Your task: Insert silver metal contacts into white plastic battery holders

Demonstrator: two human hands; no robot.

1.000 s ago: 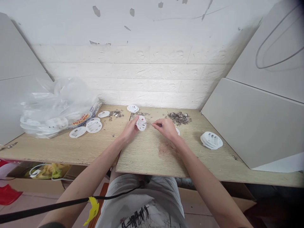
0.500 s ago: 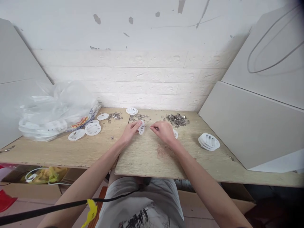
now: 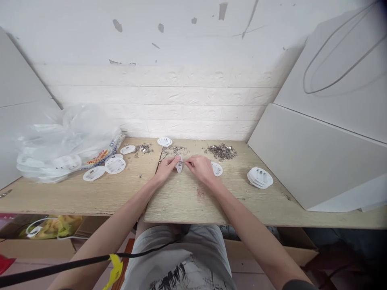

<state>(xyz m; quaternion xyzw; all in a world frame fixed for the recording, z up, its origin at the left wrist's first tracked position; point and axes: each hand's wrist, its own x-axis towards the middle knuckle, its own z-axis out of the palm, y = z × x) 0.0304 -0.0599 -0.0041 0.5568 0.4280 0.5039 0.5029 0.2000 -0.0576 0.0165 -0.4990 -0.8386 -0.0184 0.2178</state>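
Note:
Near the middle of the table, my left hand (image 3: 166,168) pinches a small white plastic disc (image 3: 179,167) with slots, tilted on edge. My right hand (image 3: 202,167) is closed on a thin metal tool (image 3: 187,162) whose tip meets the disc; its exact kind is too small to make out. Another white disc (image 3: 217,169) lies partly behind my right hand. Small metal parts (image 3: 175,150) are scattered just beyond my hands, and a denser pile of metal parts (image 3: 222,152) sits to their right.
A stack of white discs (image 3: 260,177) stands at the right, and further discs (image 3: 115,165) lie at the left beside a clear plastic bag (image 3: 69,141). More metal bits (image 3: 143,148) lie at the back left. Grey panels (image 3: 317,157) flank the wooden table (image 3: 187,205).
My right hand has moved left, bringing the thin tool up to the white disc in my left hand. More of the disc behind my right hand shows. The camera view has shifted slightly.

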